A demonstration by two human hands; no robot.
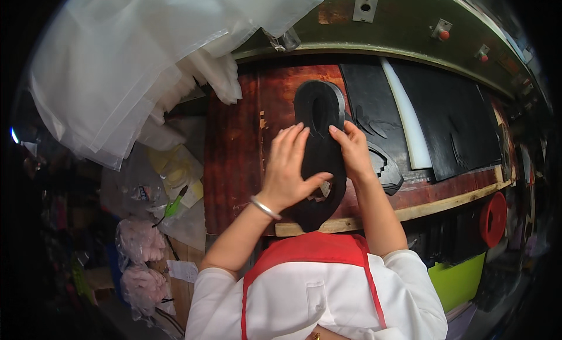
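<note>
In front of me on the red-brown wooden bench lies a stack of black, flat cut pieces point(335, 98), with a long oval opening at its far end and a grey side edge. Nearer to me, a black ring-like part point(335, 202) reaches the bench's front edge. My left hand point(288, 167) rests flat on the left side of the black material, fingers stretched and thumb apart. On the right side, my right hand point(353, 151) grips the stack's edge between thumb and fingers. What lies under both hands is partly hidden.
Right of the stack lie a pale shape with a jagged opening point(383, 167), black sheets point(459, 120) and a white strip point(407, 114). Behind stands a green machine beam point(333, 32) with red buttons. Clear plastic bags point(123, 65) hang at left. A red ring point(493, 219) sits at lower right.
</note>
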